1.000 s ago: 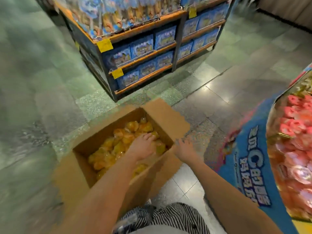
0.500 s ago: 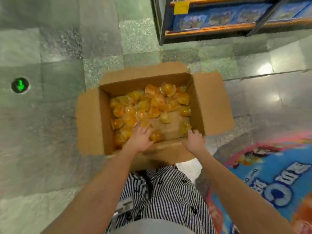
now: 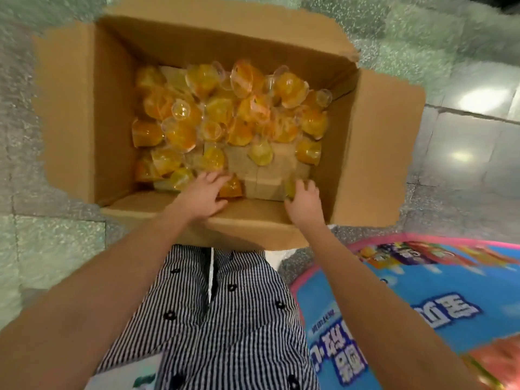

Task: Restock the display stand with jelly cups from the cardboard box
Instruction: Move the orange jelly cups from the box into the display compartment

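**Both hands down in the box, gathering cups**

Our left hand (image 3: 204, 194) lies palm-down at the near edge of the heap, its fingers (image 3: 218, 178) spread and resting on an orange cup (image 3: 230, 187); they are not clamped on anything yet. Our right hand (image 3: 305, 202) reaches into the near right corner, fingers curled towards a pale yellow cup (image 3: 289, 187) that is mostly hidden, so we cannot tell whether it is gripped.

The jelly cups (image 3: 225, 114) are piled loosely towards the far and left sides of the cardboard box (image 3: 84, 108), with bare cardboard showing at the near right. We judge the best move is to scoop several at once from the dense part, cupping both palms, since the smooth, rounded cups will probably slip from a pinch.

The display stand (image 3: 439, 302) sits just beside us on the right, on the tiled floor (image 3: 50, 249). Its blue panel carries large white lettering, too blurred and skewed for us to read.
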